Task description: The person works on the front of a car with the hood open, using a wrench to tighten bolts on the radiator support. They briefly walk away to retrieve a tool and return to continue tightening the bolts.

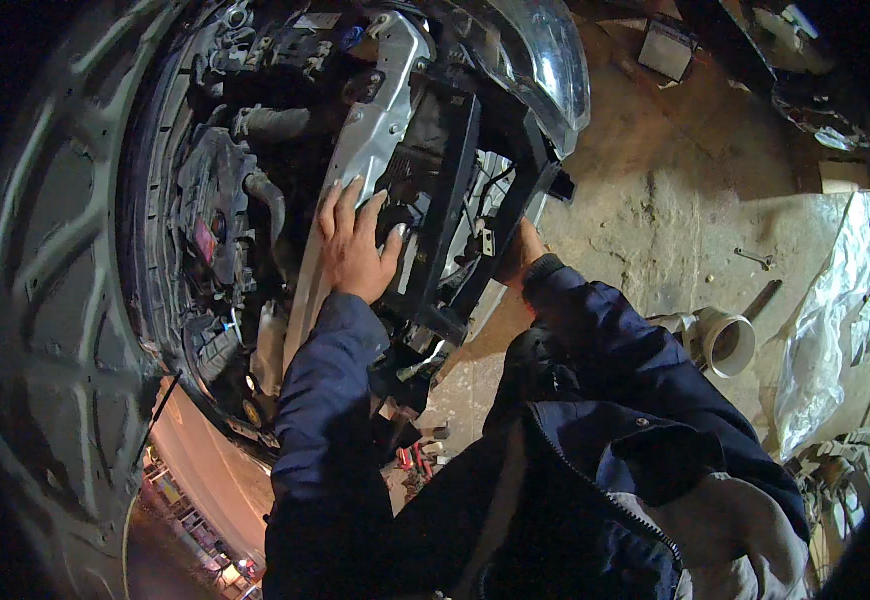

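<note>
My left hand [360, 240] lies on the silver metal crossbar [385, 105] at the front of an open engine bay [225, 200], fingers apart. Beside it is a black rectangular radiator frame [458, 185] with small brackets and hoses. My right hand [523, 255] is at the outer front edge of that frame, its fingers mostly hidden by it, so their grip is unclear. A clear headlight [545, 70] sits above, at the front corner of the car.
The raised hood [55, 300] fills the left side. On the concrete floor [645, 230] are a wrench [755, 258], a cylindrical pipe piece [717, 342], a crumpled plastic sheet [820, 330] and assorted parts [855, 470]. A car panel [205, 470] shows at lower left.
</note>
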The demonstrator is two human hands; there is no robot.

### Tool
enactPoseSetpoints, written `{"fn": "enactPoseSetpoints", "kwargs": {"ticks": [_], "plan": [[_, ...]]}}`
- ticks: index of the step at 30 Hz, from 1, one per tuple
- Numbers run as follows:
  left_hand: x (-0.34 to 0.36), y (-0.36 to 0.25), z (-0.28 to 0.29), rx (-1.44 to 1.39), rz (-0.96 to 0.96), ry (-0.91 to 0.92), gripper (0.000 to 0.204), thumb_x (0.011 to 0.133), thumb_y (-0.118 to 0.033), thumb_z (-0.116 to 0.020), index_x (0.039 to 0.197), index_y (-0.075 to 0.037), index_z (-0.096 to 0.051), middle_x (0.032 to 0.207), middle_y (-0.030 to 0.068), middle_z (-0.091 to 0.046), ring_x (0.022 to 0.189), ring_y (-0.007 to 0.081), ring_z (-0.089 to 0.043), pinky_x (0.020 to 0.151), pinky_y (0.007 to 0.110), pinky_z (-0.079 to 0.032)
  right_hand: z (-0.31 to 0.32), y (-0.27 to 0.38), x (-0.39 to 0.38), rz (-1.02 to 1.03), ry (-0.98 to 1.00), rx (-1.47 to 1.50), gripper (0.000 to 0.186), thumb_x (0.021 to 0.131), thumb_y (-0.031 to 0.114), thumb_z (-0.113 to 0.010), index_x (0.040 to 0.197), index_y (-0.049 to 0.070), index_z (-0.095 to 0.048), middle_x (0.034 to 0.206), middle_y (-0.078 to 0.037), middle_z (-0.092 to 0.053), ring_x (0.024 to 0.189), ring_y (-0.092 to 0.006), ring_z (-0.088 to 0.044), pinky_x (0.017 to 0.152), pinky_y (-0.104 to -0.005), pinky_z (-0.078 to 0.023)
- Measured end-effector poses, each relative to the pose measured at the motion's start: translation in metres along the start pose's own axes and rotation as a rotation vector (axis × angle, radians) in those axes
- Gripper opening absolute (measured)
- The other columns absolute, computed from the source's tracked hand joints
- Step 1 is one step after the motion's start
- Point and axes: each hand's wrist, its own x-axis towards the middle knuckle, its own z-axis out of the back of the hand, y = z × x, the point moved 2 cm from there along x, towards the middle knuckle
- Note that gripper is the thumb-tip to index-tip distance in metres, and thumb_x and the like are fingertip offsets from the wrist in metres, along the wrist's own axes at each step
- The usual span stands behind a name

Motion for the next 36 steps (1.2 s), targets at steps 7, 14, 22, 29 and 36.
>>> {"fn": "enactPoseSetpoints", "kwargs": {"ticks": [7, 14, 22, 29, 36], "plan": [[-0.03, -0.063, 0.026, -0.176, 0.078, -0.264, 0.049, 0.089, -0.011, -0.077, 0.136, -0.002, -0.066, 0.147, 0.0166, -0.058, 0.135, 0.0396, -0.053, 0.116, 0.051, -0.041, 0.001, 0.005, -0.003, 0.025, -0.051, -0.079, 0.057, 0.099, 0.063, -0.053, 0.105, 0.011, -0.075, 0.095, -0.006, -0.072, 0.088, -0.0293, -0.066, 0.085, -0.0463, -0.055], [-0.086, -0.164, -0.001, -0.537, -0.151, -0.01, 0.03, 0.089, -0.01, -0.077, 0.117, 0.0, -0.073, 0.127, 0.0142, -0.07, 0.112, 0.0348, -0.068, 0.095, 0.044, -0.057, 0.002, 0.009, -0.009, 0.124, -0.031, -0.083, 0.056, 0.107, 0.055, -0.046, 0.107, 0.007, -0.074, 0.093, -0.008, -0.071, 0.087, -0.0293, -0.065, 0.087, -0.0436, -0.054], [-0.128, -0.151, -0.007, -0.478, -0.278, 0.005, 0.031, 0.087, -0.012, -0.079, 0.115, 0.002, -0.074, 0.124, 0.0151, -0.07, 0.111, 0.0328, -0.069, 0.097, 0.041, -0.058, -0.006, 0.009, -0.027, 0.133, 0.195, -0.135, 0.056, 0.111, 0.054, -0.036, 0.13, 0.012, -0.068, 0.112, -0.008, -0.072, 0.104, -0.0283, -0.065, 0.096, -0.0461, -0.051], [-0.159, -0.142, 0.006, -0.478, -0.115, -0.075, 0.03, 0.089, -0.013, -0.077, 0.115, 0.001, -0.075, 0.122, 0.0135, -0.071, 0.106, 0.0306, -0.072, 0.092, 0.041, -0.059, 0.028, 0.016, -0.043, 0.191, 0.043, -0.159, 0.052, 0.109, 0.056, -0.046, 0.138, 0.015, -0.062, 0.129, -0.011, -0.068, 0.116, -0.0318, -0.063, 0.107, -0.0496, -0.048], [-0.211, -0.143, 0.053, -0.428, 0.233, -0.026, 0.032, 0.087, -0.007, -0.075, 0.118, -0.001, -0.075, 0.121, 0.0171, -0.074, 0.107, 0.0356, -0.073, 0.094, 0.044, -0.06, 0.216, 0.064, -0.05, -0.011, -0.368, -0.659, 0.043, 0.106, 0.049, -0.059, 0.127, 0.011, -0.065, 0.104, -0.008, -0.071, 0.087, -0.0229, -0.066, 0.078, -0.0381, -0.056]]}}
